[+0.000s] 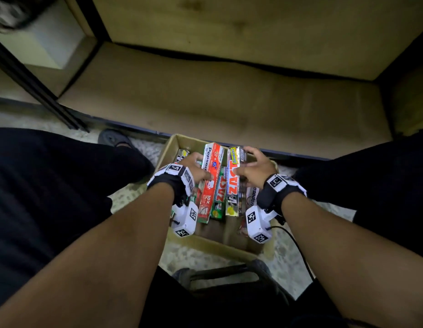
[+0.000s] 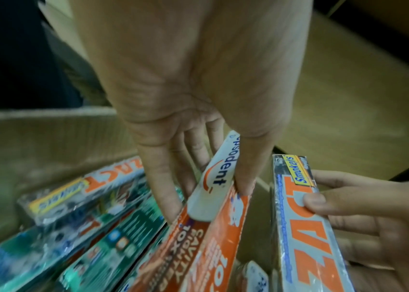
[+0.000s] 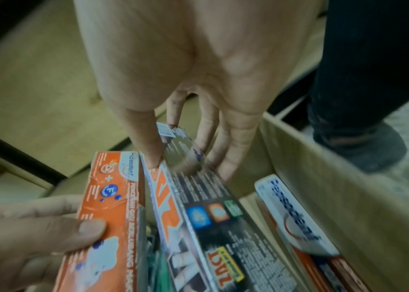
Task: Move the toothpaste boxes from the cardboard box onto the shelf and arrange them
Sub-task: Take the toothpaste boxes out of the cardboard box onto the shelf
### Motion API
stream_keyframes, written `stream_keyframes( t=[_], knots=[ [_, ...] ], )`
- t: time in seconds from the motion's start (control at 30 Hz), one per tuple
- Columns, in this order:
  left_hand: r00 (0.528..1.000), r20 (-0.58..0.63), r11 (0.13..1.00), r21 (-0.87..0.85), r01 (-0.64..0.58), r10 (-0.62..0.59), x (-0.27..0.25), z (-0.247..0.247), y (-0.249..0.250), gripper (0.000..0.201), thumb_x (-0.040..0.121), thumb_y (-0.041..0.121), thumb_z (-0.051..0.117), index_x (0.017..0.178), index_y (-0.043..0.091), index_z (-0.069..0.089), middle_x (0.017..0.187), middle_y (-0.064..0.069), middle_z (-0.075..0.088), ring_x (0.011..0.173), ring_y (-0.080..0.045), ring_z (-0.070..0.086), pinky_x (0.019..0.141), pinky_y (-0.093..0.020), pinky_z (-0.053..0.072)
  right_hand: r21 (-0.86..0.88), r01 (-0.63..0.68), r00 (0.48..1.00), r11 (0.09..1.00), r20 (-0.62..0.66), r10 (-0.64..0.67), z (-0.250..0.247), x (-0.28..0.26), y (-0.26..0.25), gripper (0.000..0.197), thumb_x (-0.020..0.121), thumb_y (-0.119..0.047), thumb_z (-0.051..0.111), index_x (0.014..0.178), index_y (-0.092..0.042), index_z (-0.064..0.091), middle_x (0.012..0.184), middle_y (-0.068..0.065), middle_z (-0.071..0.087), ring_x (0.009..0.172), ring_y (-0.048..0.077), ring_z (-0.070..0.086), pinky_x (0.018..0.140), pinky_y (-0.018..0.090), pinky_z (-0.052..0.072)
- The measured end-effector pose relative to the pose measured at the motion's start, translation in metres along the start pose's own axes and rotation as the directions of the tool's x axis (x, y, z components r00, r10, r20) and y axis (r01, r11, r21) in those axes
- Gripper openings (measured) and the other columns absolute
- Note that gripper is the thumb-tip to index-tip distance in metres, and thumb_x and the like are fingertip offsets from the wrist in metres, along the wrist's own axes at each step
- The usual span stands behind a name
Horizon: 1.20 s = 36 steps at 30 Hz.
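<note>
Cardboard box [image 1: 169, 147] on the floor, set just before the shelf [image 1: 205, 102] — toothpaste boxes are packed inside, lengthwise. Red Pepsodent carton [image 1: 210, 181] is pinched by the left hand [image 1: 193, 168], thumb on one long face, fingers on the opposite one, far end raised. Silver Zact carton [image 1: 233, 181] is gripped likewise by the right hand [image 1: 255, 168], fingers curled round its upper end. Both are held edgewise — judged a grip suited to lifting each clear of its neighbours. Shelf board is as yet unstocked.
</note>
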<state>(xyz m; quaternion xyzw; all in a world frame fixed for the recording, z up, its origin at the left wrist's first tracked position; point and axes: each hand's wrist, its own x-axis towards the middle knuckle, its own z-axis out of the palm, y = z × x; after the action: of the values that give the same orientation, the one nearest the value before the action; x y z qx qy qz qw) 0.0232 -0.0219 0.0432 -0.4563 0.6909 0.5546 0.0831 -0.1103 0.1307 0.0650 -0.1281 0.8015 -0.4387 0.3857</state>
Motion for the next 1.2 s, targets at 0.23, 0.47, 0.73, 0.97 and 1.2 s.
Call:
stream_keyframes(
  t=[0.23, 0.47, 0.73, 0.97, 1.2],
  knots=[
    [0.99, -0.008, 0.99, 0.018, -0.137, 0.137, -0.058, -0.015, 0.045, 0.044, 0.077, 0.009, 0.079, 0.113, 0.017, 0.054, 0.101, -0.005, 0.071, 0.081, -0.024, 0.073, 0.068, -0.049, 0.061, 0.016, 0.119, 0.993, 0.993, -0.012, -0.118, -0.021, -0.037, -0.041, 0.071, 0.075, -0.003, 0.08, 0.131, -0.036, 0.054, 0.096, 0.003, 0.075, 0.078, 0.016, 0.075, 0.066, 0.033, 0.063],
    [0.943, -0.117, 0.949, 0.069, -0.306, 0.313, -0.117, -0.038, 0.09, 0.044, 0.075, 0.015, 0.081, 0.11, 0.02, 0.055, 0.1, -0.003, 0.07, 0.079, -0.023, 0.073, 0.067, -0.048, 0.061, 0.038, 0.256, 0.965, 0.966, -0.06, -0.254, -0.047, -0.084, -0.092, 0.072, 0.072, -0.005, 0.081, 0.132, -0.037, 0.055, 0.088, 0.003, 0.077, 0.07, 0.016, 0.074, 0.06, 0.037, 0.061],
    [0.846, -0.181, 0.866, 0.105, -0.49, 0.501, -0.179, -0.068, 0.149, 0.054, 0.079, 0.018, 0.079, 0.124, 0.018, 0.048, 0.102, -0.002, 0.068, 0.076, -0.019, 0.071, 0.055, -0.034, 0.058, 0.062, 0.387, 0.921, 0.92, -0.079, -0.382, -0.087, -0.151, -0.163, 0.065, 0.08, -0.001, 0.076, 0.133, -0.03, 0.053, 0.09, 0.004, 0.073, 0.064, 0.016, 0.065, 0.053, 0.032, 0.061],
    [0.759, -0.223, 0.791, 0.158, -0.591, 0.612, -0.22, -0.094, 0.214, 0.056, 0.079, 0.02, 0.079, 0.124, 0.023, 0.046, 0.101, -0.001, 0.067, 0.081, -0.021, 0.071, 0.064, -0.041, 0.061, 0.051, 0.518, 0.848, 0.854, -0.159, -0.505, -0.124, -0.178, -0.227, 0.066, 0.08, -0.004, 0.076, 0.136, -0.031, 0.054, 0.087, 0.009, 0.074, 0.055, 0.014, 0.065, 0.064, 0.047, 0.062],
    [0.591, -0.351, 0.683, 0.281, -0.674, 0.727, -0.24, -0.113, 0.273, 0.063, 0.067, 0.045, 0.075, 0.123, 0.035, 0.048, 0.1, -0.002, 0.068, 0.087, -0.023, 0.071, 0.075, -0.044, 0.06, -0.03, 0.614, 0.765, 0.789, -0.221, -0.605, -0.152, -0.19, -0.295, 0.073, 0.069, -0.015, 0.083, 0.131, -0.042, 0.055, 0.115, 0.006, 0.068, 0.066, 0.018, 0.07, 0.063, 0.049, 0.062]
  ],
)
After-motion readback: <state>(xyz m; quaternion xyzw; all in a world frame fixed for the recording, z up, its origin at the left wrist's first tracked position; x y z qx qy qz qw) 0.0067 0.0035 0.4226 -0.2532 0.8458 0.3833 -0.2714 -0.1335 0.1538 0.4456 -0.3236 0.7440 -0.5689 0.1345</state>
